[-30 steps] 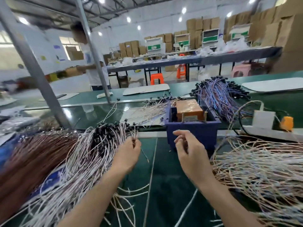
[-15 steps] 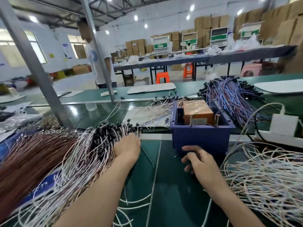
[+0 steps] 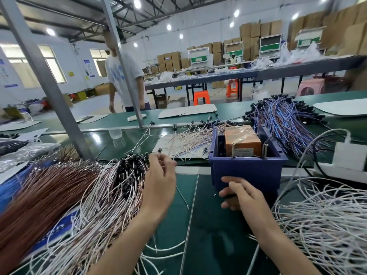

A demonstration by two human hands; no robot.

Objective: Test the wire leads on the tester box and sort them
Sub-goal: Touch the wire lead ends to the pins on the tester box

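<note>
The tester box is a blue bin holding an orange block and two upright metal pins. My left hand rests on a bundle of white wire leads with black heads, its fingertips curled and pinching a lead at the top of the bundle. My right hand hovers low in front of the box with relaxed fingers, holding nothing I can see. A pile of white leads lies at the right. Blue and purple leads are heaped behind the box, and loose leads lie on a sheet to its left.
Brown wires fill the left edge. A slanted metal post rises from the bench at the left. A white power strip with cables sits to the right of the box. A person stands beyond the conveyor.
My right hand dropped from the box's top rim to its lower front. My left hand stayed on the white bundle, shifting slightly. The view moved closer to the box.
</note>
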